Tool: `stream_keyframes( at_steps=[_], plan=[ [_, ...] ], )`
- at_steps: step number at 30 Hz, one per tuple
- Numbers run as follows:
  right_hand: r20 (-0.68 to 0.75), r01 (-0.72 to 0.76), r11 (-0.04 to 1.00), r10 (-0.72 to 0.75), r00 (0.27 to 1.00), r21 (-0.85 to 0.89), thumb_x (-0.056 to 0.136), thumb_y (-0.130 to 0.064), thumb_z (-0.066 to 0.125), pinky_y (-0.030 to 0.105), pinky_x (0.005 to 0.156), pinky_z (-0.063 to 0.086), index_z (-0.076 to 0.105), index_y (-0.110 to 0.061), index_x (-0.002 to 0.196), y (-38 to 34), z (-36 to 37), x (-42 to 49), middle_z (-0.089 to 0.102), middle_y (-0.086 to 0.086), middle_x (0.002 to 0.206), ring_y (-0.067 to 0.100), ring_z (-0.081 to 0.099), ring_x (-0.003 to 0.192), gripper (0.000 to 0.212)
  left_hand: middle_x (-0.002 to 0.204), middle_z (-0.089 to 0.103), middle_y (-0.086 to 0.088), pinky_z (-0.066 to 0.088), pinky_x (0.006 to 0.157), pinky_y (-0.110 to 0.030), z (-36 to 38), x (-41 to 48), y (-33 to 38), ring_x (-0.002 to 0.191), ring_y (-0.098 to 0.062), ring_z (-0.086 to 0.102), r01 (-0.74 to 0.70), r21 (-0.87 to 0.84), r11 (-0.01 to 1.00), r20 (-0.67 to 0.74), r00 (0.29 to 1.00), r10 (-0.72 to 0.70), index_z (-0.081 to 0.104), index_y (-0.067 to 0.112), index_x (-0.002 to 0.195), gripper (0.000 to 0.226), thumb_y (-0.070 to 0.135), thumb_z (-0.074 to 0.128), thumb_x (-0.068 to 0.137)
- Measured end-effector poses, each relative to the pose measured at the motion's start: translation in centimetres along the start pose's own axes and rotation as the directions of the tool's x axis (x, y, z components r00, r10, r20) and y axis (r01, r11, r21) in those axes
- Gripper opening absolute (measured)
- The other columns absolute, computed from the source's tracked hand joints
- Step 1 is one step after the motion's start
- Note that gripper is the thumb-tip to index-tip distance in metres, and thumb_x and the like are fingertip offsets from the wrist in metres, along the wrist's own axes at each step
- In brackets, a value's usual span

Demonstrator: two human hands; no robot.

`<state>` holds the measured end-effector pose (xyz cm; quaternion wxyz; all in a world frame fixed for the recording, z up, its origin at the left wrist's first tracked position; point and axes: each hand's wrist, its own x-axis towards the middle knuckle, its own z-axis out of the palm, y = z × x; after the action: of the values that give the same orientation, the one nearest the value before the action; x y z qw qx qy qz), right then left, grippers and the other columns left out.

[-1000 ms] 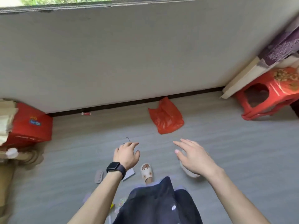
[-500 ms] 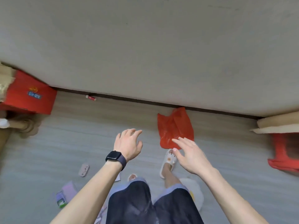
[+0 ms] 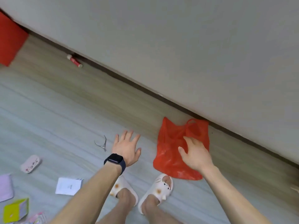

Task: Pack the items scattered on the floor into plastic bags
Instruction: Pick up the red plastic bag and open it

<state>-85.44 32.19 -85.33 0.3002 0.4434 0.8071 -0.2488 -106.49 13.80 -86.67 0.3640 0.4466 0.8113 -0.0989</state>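
Bag now within reach, lower centre; right hand over it, left hand spread, both empty. Pickup likely next.

Home room, plank floor, house slippers, plain wall

Pale grey wall, dark skirting, grey wood-look floor

We see soft, even, fairly bright light with no glare and only faint shadows. Motion blur smears the left hand and right hand. The wide lens tilts and bends the wall base.
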Motion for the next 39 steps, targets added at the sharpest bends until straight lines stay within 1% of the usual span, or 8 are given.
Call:
stream_keyframes(
  at_steps=[7,11,15,20,25,32,35,39],
  plan=[
    [0.043,-0.381,0.922,0.378,0.925,0.072,0.076,-0.078,0.055,0.066,0.111,0.017,-0.009,-0.036,0.155,1.8,12.5,20.1,0.001,0.024,0.162,0.044,0.013,0.147,0.110,0.164,-0.009,-0.001,0.005,0.115,-0.063,17.2,16.5,-4.0,0.149,-0.032,-0.010,-0.029,0.018,0.999,-0.008,1.000,0.029,0.001,0.039,0.154,0.072,0.063,0.032,0.093],
    [-0.103,-0.171,0.984,0.166,0.981,-0.039,0.086,-0.040,0.062,0.048,0.107,0.035,0.004,-0.020,0.157,-0.9,18.1,25.0,0.013,0.025,0.157,0.044,0.029,0.133,0.094,0.162,-0.020,0.005,0.003,0.108,-0.072,23.9,20.5,-6.1,0.147,-0.031,-0.022,-0.013,-0.054,0.998,-0.128,0.992,0.006,-0.008,0.048,0.151,0.075,0.070,0.027,0.089],
    [-0.203,0.033,0.999,-0.024,0.979,0.043,0.086,-0.052,0.062,0.042,0.114,0.027,0.018,-0.011,0.156,-5.1,20.6,25.6,0.014,0.017,0.160,0.039,0.026,0.139,0.092,0.163,-0.006,0.014,-0.010,0.113,-0.065,25.4,20.7,-6.7,0.149,-0.019,-0.018,-0.066,-0.238,0.969,-0.285,0.958,-0.004,0.004,0.050,0.151,0.061,0.068,0.014,0.094],
    [-0.120,0.234,0.948,-0.212,0.970,0.216,0.093,-0.022,0.061,0.027,0.117,0.020,0.029,-0.011,0.154,-8.9,21.1,24.4,0.024,0.011,0.161,0.024,0.026,0.147,0.070,0.139,0.047,0.009,0.039,0.106,-0.033,20.2,18.2,-5.5,0.131,-0.011,0.045,-0.001,-0.873,0.487,-0.172,0.936,-0.306,0.016,0.039,0.152,0.079,0.069,0.050,0.086],
    [-0.301,0.387,0.769,-0.263,0.917,0.509,0.094,-0.006,0.056,0.011,0.098,0.034,0.062,-0.017,0.131,-12.0,16.7,19.7,0.065,-0.003,0.128,0.012,0.057,0.124,0.038,0.127,0.062,-0.002,0.045,0.098,-0.026,17.4,14.3,-6.8,0.117,-0.020,0.059,0.183,-0.701,0.690,-0.054,0.950,-0.307,0.062,0.021,0.127,0.048,0.004,0.050,0.084],
    [-0.637,0.650,0.406,-0.189,0.747,0.642,0.095,-0.025,0.064,0.023,0.090,0.048,0.068,-0.030,0.099,-10.2,5.1,7.2,0.071,-0.015,0.097,-0.005,0.063,0.094,0.008,0.091,0.073,-0.005,0.051,0.064,-0.021,8.0,2.8,-11.9,0.077,-0.022,0.069,0.354,-0.618,0.702,-0.065,0.867,-0.495,0.076,0.014,0.100,0.024,0.016,0.055,0.090],
    [-0.712,0.695,0.429,-0.154,0.685,0.577,0.091,-0.047,0.066,0.020,0.089,0.045,0.065,-0.031,0.110,-7.7,3.3,3.3,0.068,-0.019,0.104,-0.005,0.062,0.098,0.025,0.067,0.056,-0.001,0.028,0.045,-0.020,4.8,-2.0,-12.0,0.040,-0.012,0.039,0.165,-0.907,0.389,-0.060,0.861,-0.506,0.068,0.016,0.080,0.024,0.028,0.055,0.097],
    [-0.684,0.598,0.644,-0.157,0.713,0.476,0.100,-0.045,0.050,0.032,0.081,0.044,0.065,-0.024,0.106,-3.9,4.2,1.0,0.065,-0.009,0.093,0.019,0.063,0.098,0.027,0.066,0.057,0.007,0.038,0.061,-0.027,2.0,-6.8,-9.2,0.061,-0.012,0.049,-0.253,-0.960,-0.119,-0.132,0.787,-0.603,0.057,0.022,0.077,0.026,0.033,0.051,0.099]
  ],
)
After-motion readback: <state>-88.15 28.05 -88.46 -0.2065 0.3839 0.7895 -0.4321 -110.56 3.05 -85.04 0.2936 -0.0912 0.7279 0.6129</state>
